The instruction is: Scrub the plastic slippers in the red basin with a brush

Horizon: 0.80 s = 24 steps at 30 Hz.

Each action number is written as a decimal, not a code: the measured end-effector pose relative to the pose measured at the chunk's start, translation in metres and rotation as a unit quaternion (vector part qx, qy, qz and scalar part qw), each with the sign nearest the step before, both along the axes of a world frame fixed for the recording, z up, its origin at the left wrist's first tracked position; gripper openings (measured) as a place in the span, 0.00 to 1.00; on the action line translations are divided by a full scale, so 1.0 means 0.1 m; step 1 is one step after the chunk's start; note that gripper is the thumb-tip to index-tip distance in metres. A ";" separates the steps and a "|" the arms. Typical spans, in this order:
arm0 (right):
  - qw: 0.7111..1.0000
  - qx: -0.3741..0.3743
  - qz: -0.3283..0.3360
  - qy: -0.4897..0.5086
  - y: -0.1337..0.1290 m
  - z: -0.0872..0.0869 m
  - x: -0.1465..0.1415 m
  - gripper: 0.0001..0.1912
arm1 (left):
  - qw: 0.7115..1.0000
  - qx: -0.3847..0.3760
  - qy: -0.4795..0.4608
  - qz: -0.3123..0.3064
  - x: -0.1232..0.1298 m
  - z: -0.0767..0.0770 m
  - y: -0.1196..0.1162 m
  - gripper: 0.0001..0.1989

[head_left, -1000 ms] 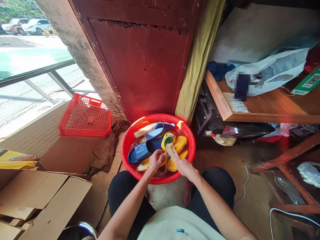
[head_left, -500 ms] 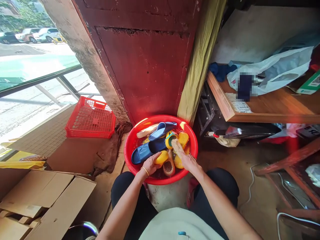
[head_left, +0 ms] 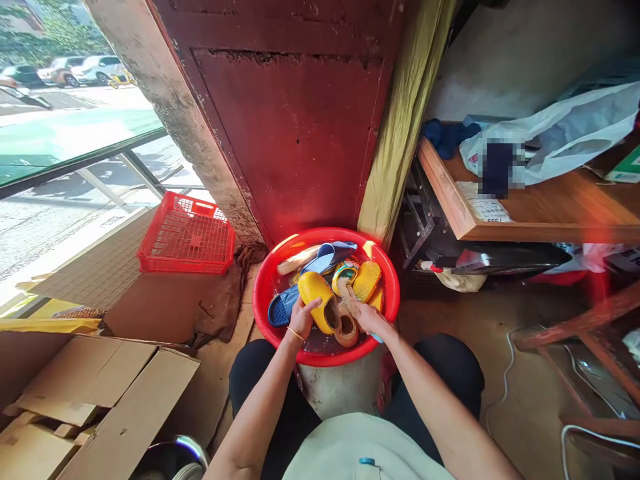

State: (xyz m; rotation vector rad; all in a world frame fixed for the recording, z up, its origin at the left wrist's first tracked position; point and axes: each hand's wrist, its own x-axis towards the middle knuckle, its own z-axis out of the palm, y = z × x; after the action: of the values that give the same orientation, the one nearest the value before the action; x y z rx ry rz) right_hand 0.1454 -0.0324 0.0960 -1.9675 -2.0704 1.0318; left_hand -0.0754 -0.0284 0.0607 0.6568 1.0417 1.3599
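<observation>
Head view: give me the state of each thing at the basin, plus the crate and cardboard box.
Red basin: upright, holding water and footwear.
Yellow clog: tilted, gripped by left hand.
Brush: held in right hand.
Darker blue slipper: partly hidden behind yellow clog.
Red crate: upright, open-topped.
Cardboard box: flaps open.

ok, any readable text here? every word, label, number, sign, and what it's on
None legible for certain.
White paper on the wooden desk: fine print, larger digits at its edge, too blurred to read.
Green-and-white box, right edge: any markings too small.
</observation>
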 end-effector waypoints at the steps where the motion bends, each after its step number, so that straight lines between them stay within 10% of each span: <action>1: 1.000 -0.007 -0.007 0.008 0.00 0.01 0.01 0.27 | 1.000 -0.007 -0.018 -0.002 0.02 0.00 0.03 0.36; 13: 0.991 0.052 0.123 0.001 -0.51 0.09 0.08 0.28 | 0.999 -0.019 0.043 -0.013 0.29 -0.37 0.23 0.28; 24: 0.985 0.149 0.061 0.057 0.33 -0.02 -0.30 0.27 | 0.996 -0.050 -0.078 0.002 0.21 -0.47 0.27 0.22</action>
State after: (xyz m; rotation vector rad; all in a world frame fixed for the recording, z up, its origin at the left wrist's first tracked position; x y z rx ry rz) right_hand 0.1151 0.0009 0.0943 -1.6192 -2.1587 0.7757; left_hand -0.0547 -0.0015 0.0142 0.4669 0.9787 1.3326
